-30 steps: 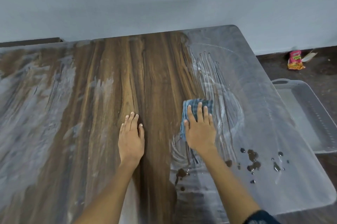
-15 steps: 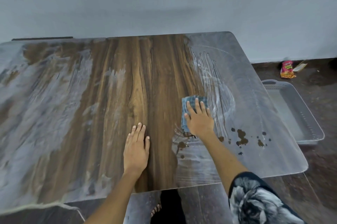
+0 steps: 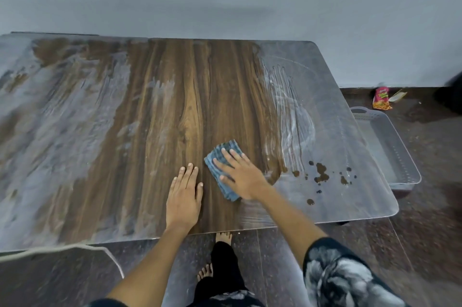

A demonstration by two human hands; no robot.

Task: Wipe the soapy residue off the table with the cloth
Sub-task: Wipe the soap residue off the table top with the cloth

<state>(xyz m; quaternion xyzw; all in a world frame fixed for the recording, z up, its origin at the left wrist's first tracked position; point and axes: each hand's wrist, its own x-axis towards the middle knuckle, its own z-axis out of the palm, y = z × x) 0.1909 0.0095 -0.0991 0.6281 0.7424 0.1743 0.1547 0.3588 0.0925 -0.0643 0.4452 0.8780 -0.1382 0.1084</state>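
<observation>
A wooden table (image 3: 162,96) fills the view, its middle strip wiped to bare brown grain. White soapy residue (image 3: 347,136) covers the right part, and more soapy residue streaks the left part. My right hand (image 3: 241,174) presses flat with spread fingers on a folded blue checked cloth (image 3: 222,156), near the front edge at the border of the right soapy patch. My left hand (image 3: 183,194) rests flat on the bare wood just left of the cloth, holding nothing.
Dark wet drops (image 3: 322,174) dot the soapy area right of the cloth. A grey plastic tray (image 3: 400,156) sits on the floor beside the table's right edge. A red snack wrapper (image 3: 381,97) lies by the wall. My bare feet (image 3: 223,236) stand under the front edge.
My right hand has slid the cloth left and toward the front edge, off the soapy patch onto bare wood. The view has pulled back. My left hand has stayed flat.
</observation>
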